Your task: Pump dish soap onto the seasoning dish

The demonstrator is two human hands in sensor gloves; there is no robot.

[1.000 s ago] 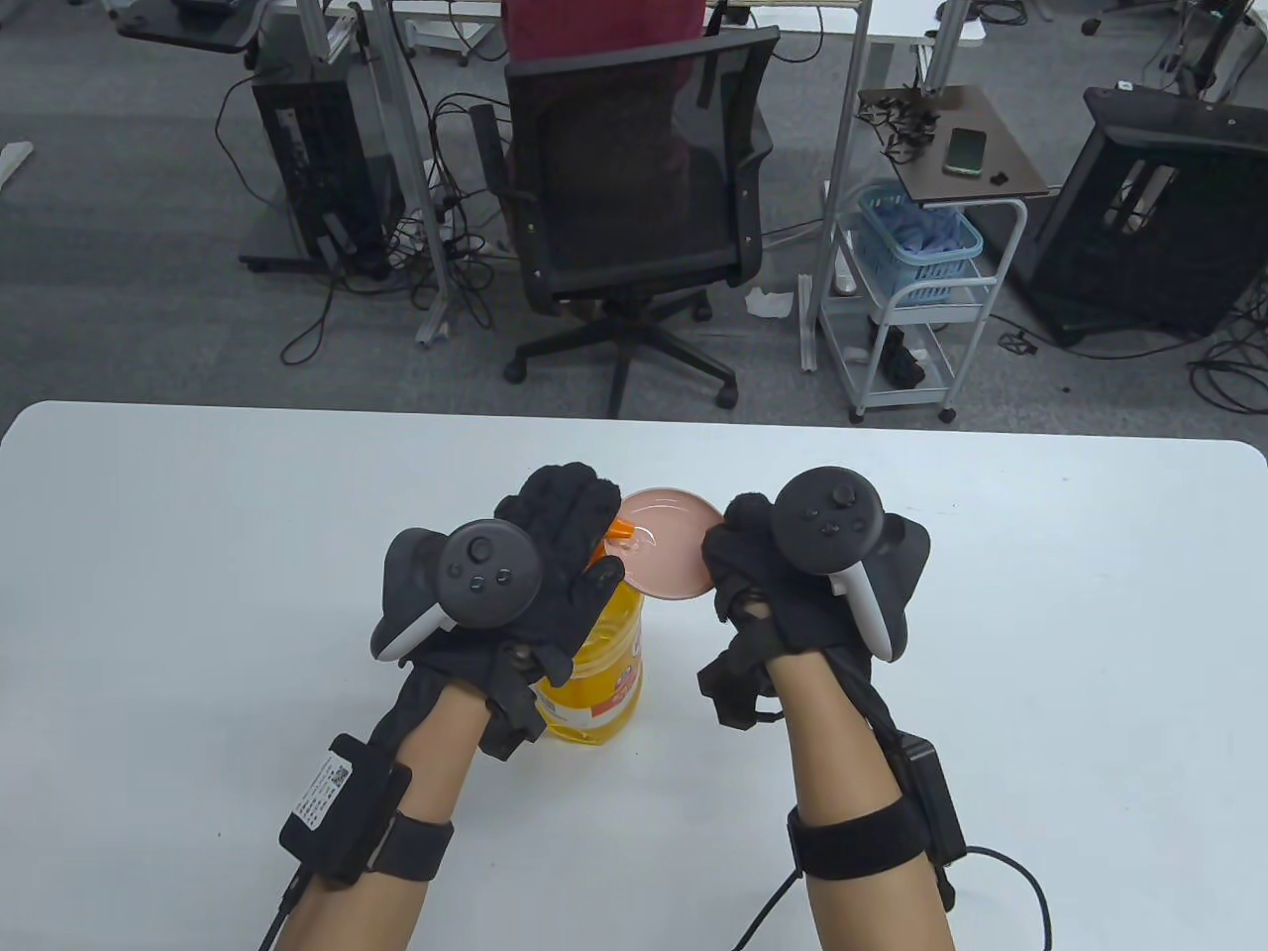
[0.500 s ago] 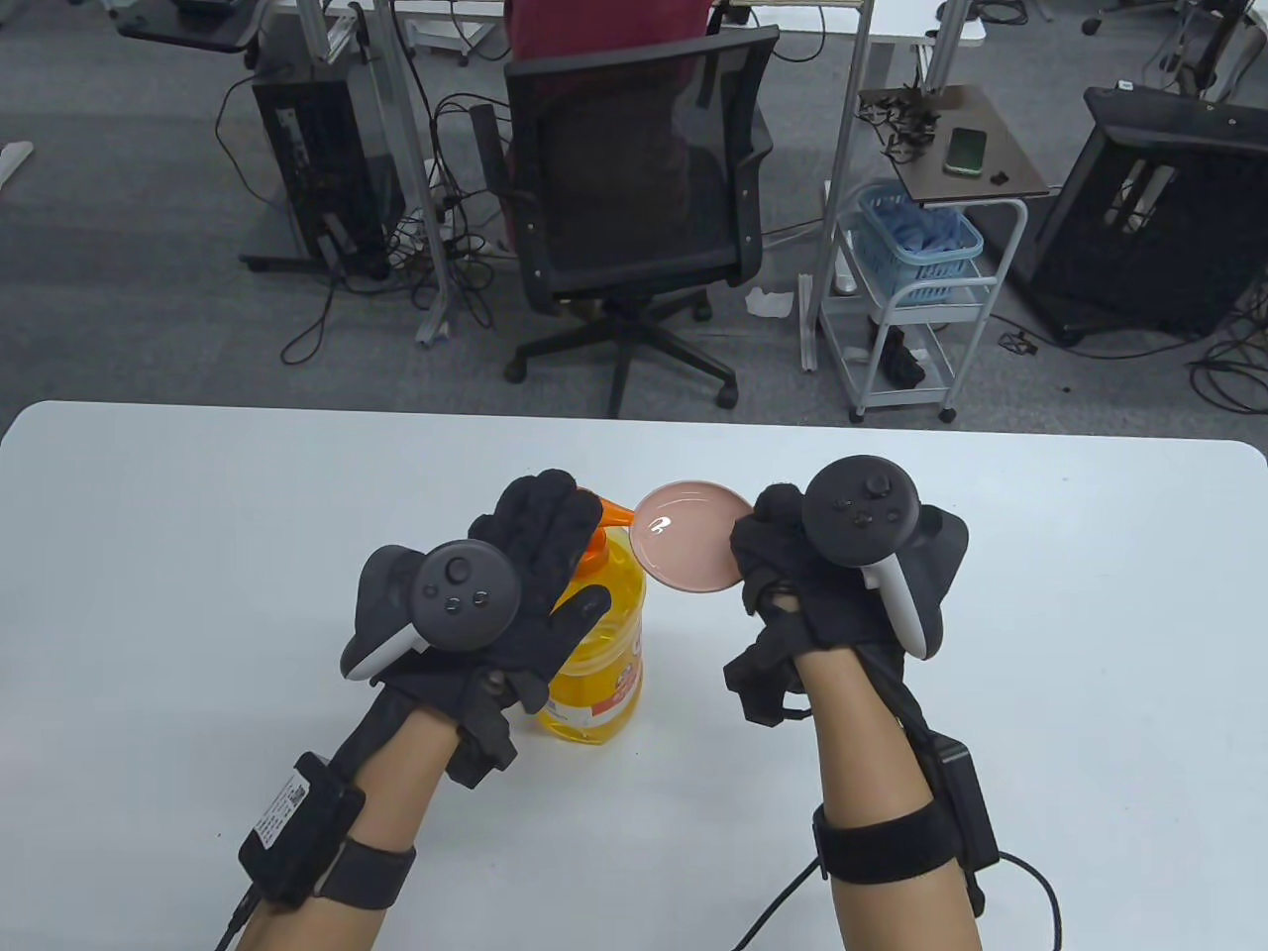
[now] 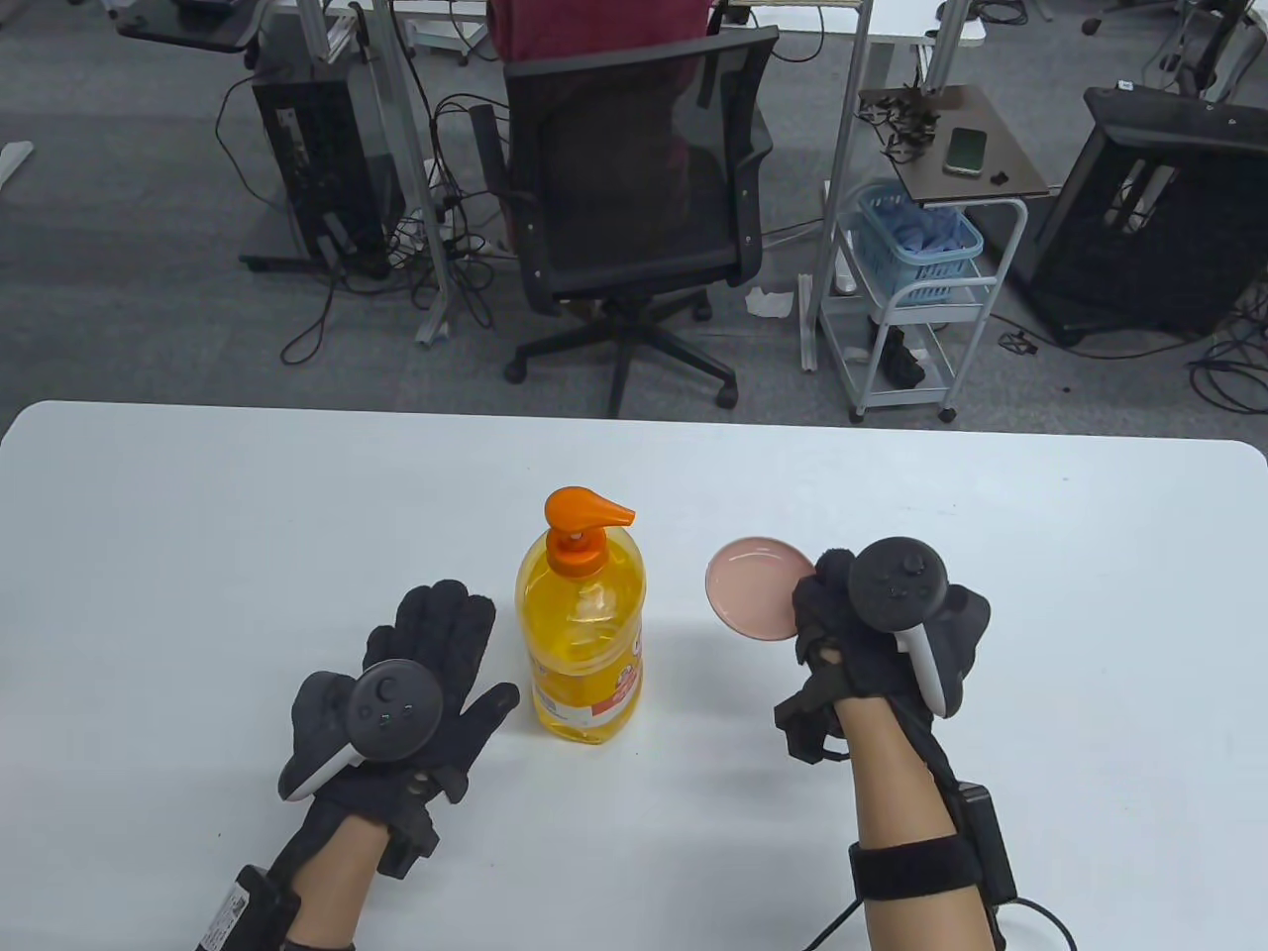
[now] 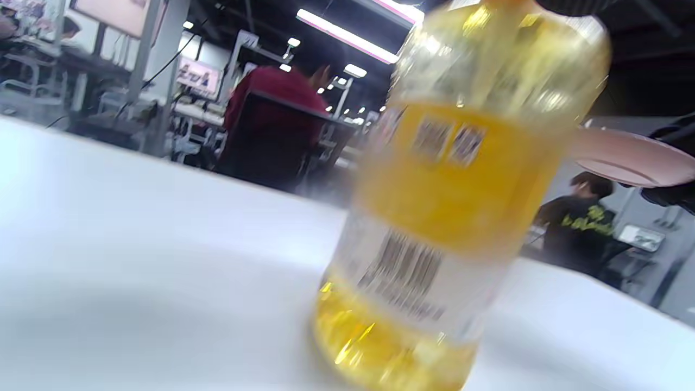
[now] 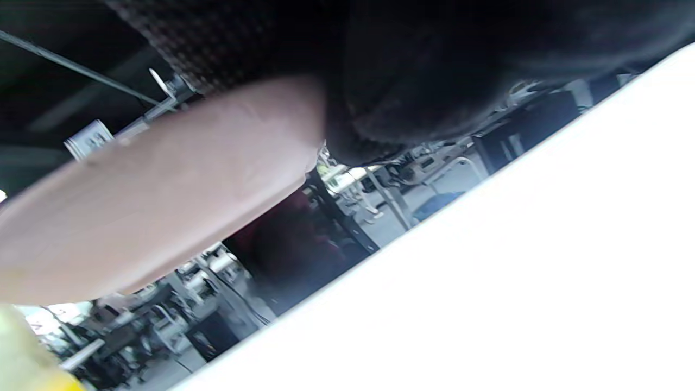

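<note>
The left hand (image 3: pixel 416 684) lay flat, fingers spread, beside the soap bottle (image 3: pixel 586 634) standing on the worktop (image 3: pixel 198 555); the right hand (image 3: pixel 872 634) gripped the pink dish (image 3: pixel 753 597) level, apparently so nothing spilled

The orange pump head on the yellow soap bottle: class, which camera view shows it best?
The table view: the orange pump head is whole, its nozzle pointing right. The left wrist view shows only the bottle's blurred body, cut off at the top. The right wrist view misses the pump.
</note>
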